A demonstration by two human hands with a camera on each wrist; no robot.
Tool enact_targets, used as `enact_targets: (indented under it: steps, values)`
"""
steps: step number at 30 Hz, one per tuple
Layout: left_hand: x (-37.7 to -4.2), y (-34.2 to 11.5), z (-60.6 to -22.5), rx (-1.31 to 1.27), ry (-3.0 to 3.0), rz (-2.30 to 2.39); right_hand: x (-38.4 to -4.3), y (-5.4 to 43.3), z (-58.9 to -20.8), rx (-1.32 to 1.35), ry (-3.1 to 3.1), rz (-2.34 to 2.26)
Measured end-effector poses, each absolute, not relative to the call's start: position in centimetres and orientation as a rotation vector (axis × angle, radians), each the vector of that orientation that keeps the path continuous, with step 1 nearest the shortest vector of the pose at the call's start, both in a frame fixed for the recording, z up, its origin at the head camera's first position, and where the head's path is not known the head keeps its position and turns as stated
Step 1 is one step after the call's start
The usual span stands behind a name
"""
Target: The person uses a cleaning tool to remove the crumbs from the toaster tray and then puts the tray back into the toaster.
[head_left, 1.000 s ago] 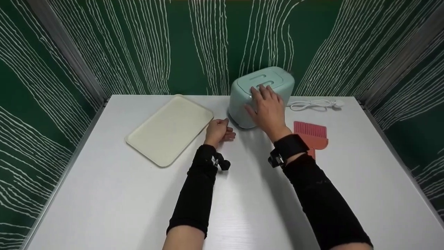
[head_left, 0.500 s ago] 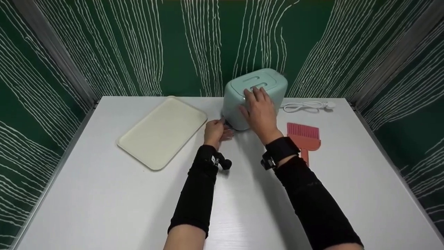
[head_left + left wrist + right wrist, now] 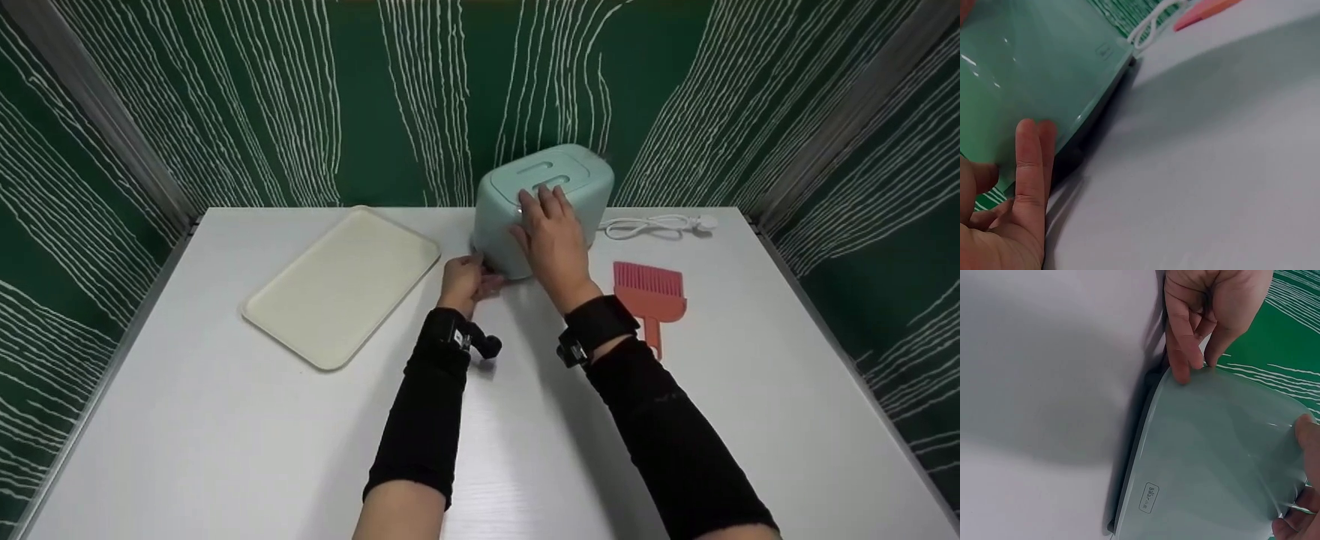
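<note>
A mint-green toaster (image 3: pixel 506 225) stands at the back of the white table (image 3: pixel 225 435). At its lower left corner is my left hand (image 3: pixel 461 283). In the left wrist view two straight fingers (image 3: pixel 1028 163) of it lie along the toaster's long side, while the thumb touches the short end. Further fingertips are hidden behind that corner. My right hand (image 3: pixel 556 251) holds the upper near edge, its fingers bent over onto the top beside the slots. In the right wrist view my left hand (image 3: pixel 1207 304) pinches the toaster's corner (image 3: pixel 1207 455).
Left of the toaster lies a cream tray (image 3: pixel 337 289), set at an angle. To the right are a white looped cord with a plug (image 3: pixel 660 225) and a flat orange-red brush (image 3: pixel 649 296) with pink bristles. Green walls with white lines enclose the back and sides.
The head view has shifted, so the whole scene slides left. Relative to the toaster, my left hand has come closer to its lower left corner. The right hand keeps its place on the toaster.
</note>
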State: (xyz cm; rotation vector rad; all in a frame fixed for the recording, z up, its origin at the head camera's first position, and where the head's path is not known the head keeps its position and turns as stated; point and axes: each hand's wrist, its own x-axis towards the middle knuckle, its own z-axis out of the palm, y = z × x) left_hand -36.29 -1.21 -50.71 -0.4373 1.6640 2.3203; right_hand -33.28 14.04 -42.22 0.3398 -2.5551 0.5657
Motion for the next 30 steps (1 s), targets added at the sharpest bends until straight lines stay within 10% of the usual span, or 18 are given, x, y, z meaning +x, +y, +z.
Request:
enact_targets:
  steps: [30]
  values:
    - [-36.55,-1.92,-50.69,-0.447,1.561,2.289,-32.80,13.58,-42.25,0.324,-2.568,0.557]
